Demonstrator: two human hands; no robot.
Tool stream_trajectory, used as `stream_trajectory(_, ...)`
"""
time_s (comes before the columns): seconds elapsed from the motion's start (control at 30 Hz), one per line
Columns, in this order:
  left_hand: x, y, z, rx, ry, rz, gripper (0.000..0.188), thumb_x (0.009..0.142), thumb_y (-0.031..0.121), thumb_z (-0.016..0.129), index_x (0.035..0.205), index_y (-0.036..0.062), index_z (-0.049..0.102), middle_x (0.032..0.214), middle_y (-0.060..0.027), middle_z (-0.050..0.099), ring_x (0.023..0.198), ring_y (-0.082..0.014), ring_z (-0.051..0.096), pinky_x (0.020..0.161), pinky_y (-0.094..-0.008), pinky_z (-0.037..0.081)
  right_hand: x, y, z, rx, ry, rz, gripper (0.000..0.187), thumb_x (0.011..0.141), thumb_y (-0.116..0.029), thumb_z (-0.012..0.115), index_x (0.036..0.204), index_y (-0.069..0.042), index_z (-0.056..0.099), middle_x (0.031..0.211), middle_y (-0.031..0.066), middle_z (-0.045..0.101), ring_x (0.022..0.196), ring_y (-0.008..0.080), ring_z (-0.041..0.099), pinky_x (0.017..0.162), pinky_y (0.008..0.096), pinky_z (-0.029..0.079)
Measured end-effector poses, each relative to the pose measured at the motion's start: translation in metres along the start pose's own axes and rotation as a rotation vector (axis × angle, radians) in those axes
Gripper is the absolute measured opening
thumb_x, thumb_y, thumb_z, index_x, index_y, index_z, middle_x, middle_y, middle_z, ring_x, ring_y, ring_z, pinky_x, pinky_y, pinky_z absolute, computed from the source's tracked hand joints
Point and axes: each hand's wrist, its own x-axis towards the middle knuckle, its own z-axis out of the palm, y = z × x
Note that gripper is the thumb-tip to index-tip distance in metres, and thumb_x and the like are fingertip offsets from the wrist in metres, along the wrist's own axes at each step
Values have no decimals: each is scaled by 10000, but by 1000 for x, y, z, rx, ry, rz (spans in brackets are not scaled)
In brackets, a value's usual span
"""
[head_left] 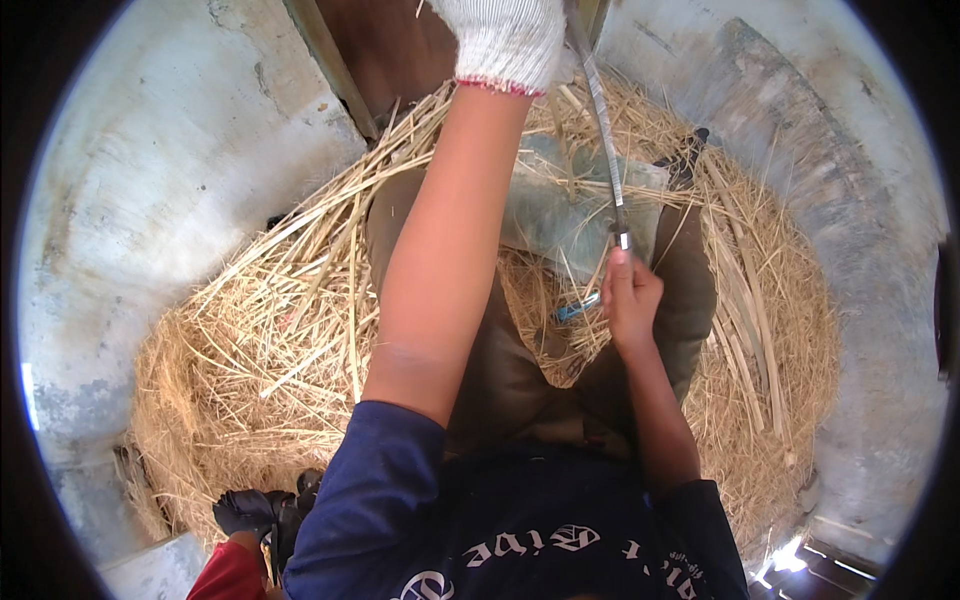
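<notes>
While the right hand (pixel 632 295) holds the knife (pixel 605 130) by its handle (pixel 625 241), the blade (pixel 612 165) points up over the sheet's (pixel 545 220) right side. It looks light, stiff and sharp, so hold only the handle. Above the sheet, the left hand (pixel 510 42) is partly out of view; I cannot tell its grip.

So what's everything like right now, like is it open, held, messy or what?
Left hand: gloved, partly cut off; can't tell if open.
Right hand: bare, closed around the knife handle.
Long knife: held, blade bare, pointing away.
Greenish sheet: spread out, strips across it.
Straw-like strips: loose, heaped.
Small blue thing: lying between the legs.
</notes>
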Motion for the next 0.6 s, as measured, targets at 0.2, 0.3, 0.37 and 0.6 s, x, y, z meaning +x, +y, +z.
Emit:
stream_trajectory(0.2, 5, 3, 7, 126, 262, -271, 164, 1075, 249, 585, 959, 146, 638, 726, 72, 545, 543, -24, 471, 443, -189, 360, -2, 29, 6, -84, -71, 32, 513, 1079, -383, 555, 717, -21, 530, 593, 41, 541, 543, 116, 512, 526, 315, 386)
stream_trajectory(0.3, 4, 3, 1, 198, 106, -36, 217, 1073, 296, 585, 905, 162, 617, 680, 79, 514, 503, -30, 446, 419, -204, 337, -1, 52, 11, -434, 55, 71, 507, 1074, -418, 555, 795, 5, 567, 610, 86, 545, 550, 180, 534, 568, 370, 420)
stream_trajectory(0.37, 5, 1, -9, 249, 37, 8, 263, 1066, 341, 593, 855, 184, 576, 634, 94, 472, 458, -26, 408, 395, -211, 310, -1, 55, 12, -448, -6, 107, 510, 1065, -454, 562, 870, 17, 590, 620, 116, 551, 544, 234, 548, 602, 405, 449)
stream_trajectory(0.6, 2, -10, -31, 186, 102, -162, 283, 1070, 339, 590, 817, 217, 549, 613, 106, 439, 443, -18, 381, 388, -204, 286, -1, 15, 5, 482, -275, 718, 562, 1021, -603, 555, 860, -65, 547, 517, -7, 371, 394, 162, 418, 535, 364, 463)
